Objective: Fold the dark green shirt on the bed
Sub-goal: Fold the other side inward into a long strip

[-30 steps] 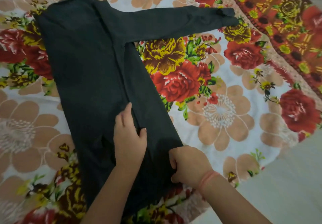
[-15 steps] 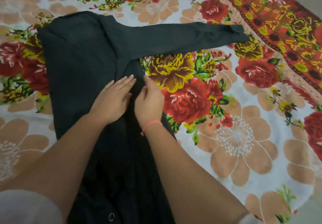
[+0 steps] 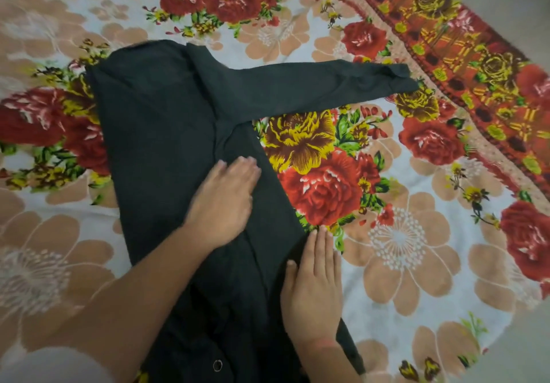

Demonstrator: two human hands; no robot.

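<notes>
View from above, looking down at a bed covered by a floral bedsheet [image 3: 44,233], white with large beige flowers and red and yellow roses. At the far lower left, a pale sleeve [image 3: 44,364] of the person shows, blurred, with a bare forearm reaching up and to the right from it.

The dark green shirt [image 3: 160,132] lies flat on the sheet, left of centre. Its body runs from the upper left down to the bottom edge of the view, and its right side looks folded in over the middle, leaving a long diagonal edge.

The left hand [image 3: 226,201] rests palm down on the middle of the shirt, just below the spot where the sleeve joins the body. Its fingers are extended and close together, grasping nothing; the hand is slightly blurred. Below it, near the bottom edge, a small ring-shaped fastener [image 3: 217,365] sits on the fabric.

The right hand [image 3: 315,290] lies flat on the shirt's right-hand edge, lower than the left hand, fingers straight and together, tips reaching the sheet just past the fabric. It grips nothing. A thin orange band [image 3: 326,342] circles its wrist.

From the shirt's upper part, one long sleeve [image 3: 312,91] stretches out to the right across the sheet, its cuff [image 3: 398,77] ending close to the sheet's red and orange patterned border [image 3: 446,43]. Plain grey floor [image 3: 523,362] shows in the lower right corner.
</notes>
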